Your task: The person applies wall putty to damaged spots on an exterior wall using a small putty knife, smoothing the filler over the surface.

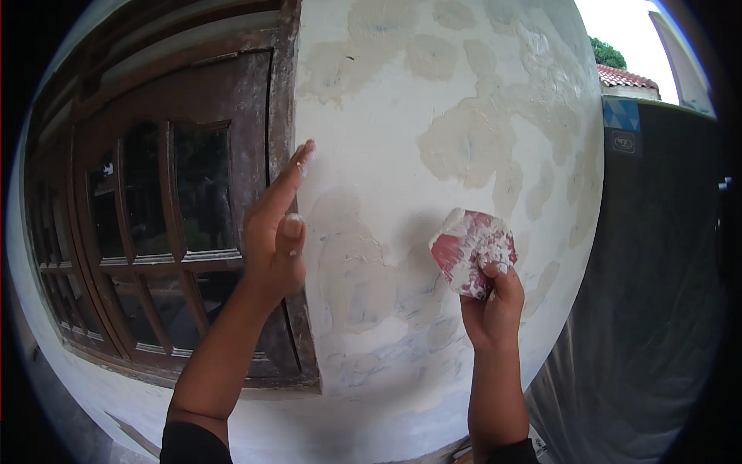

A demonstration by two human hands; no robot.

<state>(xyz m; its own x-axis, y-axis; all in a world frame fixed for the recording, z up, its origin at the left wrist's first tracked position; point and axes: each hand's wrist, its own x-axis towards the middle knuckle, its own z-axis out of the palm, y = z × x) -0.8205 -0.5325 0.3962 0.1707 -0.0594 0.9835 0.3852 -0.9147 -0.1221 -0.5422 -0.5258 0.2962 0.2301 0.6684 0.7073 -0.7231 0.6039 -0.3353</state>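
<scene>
My left hand [276,232] is raised flat against the white wall [386,139], fingers straight and together, fingertips touching the plaster right beside the window frame. It holds nothing, and white filler clings to the fingertips. My right hand [492,305] grips a red flat scraper [471,246] smeared with white filler. The scraper's face lies against or just off the wall, a little right of the wall's middle. Patches of beige and grey filler cover the wall around both hands.
A dark brown wooden window [162,224] with glass panes fills the left side, its frame edge against the wall. A dark sheet or panel [657,294] stands at the right. A tiled roof and trees [618,73] show at the top right.
</scene>
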